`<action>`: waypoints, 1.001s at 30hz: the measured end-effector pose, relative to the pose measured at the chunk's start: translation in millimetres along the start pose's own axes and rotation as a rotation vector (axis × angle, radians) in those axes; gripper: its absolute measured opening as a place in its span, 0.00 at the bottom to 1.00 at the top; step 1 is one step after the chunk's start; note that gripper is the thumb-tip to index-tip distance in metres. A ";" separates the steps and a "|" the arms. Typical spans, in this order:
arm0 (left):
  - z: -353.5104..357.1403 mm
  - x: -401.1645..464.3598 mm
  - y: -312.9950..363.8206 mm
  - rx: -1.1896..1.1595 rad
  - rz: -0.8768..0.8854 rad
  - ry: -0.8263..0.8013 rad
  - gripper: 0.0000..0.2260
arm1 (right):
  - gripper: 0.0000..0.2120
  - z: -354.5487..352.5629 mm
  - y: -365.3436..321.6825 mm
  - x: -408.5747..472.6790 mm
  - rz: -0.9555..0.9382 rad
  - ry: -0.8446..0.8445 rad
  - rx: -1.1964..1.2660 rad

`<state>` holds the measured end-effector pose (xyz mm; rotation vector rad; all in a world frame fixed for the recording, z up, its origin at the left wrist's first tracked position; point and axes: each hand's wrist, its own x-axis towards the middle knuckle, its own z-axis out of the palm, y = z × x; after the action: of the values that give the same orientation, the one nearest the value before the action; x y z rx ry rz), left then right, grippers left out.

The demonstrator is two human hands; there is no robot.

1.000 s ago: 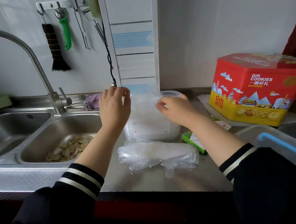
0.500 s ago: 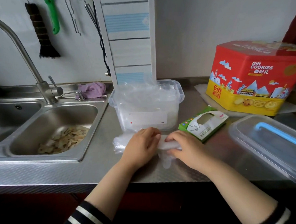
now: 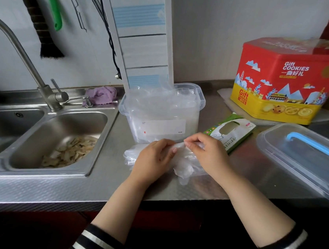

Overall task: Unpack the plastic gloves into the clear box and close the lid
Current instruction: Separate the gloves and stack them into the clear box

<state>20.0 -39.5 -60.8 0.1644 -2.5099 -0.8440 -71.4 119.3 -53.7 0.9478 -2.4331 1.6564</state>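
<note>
While the left hand (image 3: 154,158) curls over the plastic gloves (image 3: 184,163), the right hand (image 3: 206,153) pinches their top edge.

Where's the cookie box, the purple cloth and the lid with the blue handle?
cookie box (image 3: 288,81), head view, red front face.
purple cloth (image 3: 101,94), head view, its middle.
lid (image 3: 284,149), head view, clear top beside the handle.

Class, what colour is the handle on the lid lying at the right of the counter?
Light blue, on the clear lid; its handle shows in the head view.
</note>
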 end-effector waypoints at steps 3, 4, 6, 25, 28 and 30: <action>-1.5 0.9 0.6 -0.027 -0.045 0.046 0.08 | 0.01 6.3 -1.3 2.7 -0.076 0.110 -0.029; -2.3 1.1 0.6 -0.031 -0.052 0.072 0.06 | 0.02 7.7 0.4 3.1 -0.117 0.138 -0.035; -3.7 1.1 0.5 -0.026 -0.054 0.124 0.05 | 0.05 8.2 2.8 2.7 -0.174 0.169 -0.014; -25.2 20.6 23.4 -0.148 -0.050 0.150 0.25 | 0.24 9.9 4.9 -10.0 -0.354 0.213 -0.102; -29.1 27.9 28.5 -0.139 -0.079 0.045 0.33 | 0.14 5.6 5.0 -7.7 -0.272 0.333 0.002; -31.2 29.8 31.1 -0.218 -0.106 -0.021 0.35 | 0.12 1.6 4.4 -6.5 -0.152 0.313 0.063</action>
<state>10.2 -39.1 -8.6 0.2171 -2.4248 -1.1597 -67.9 121.9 -60.5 0.7884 -2.0673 1.6910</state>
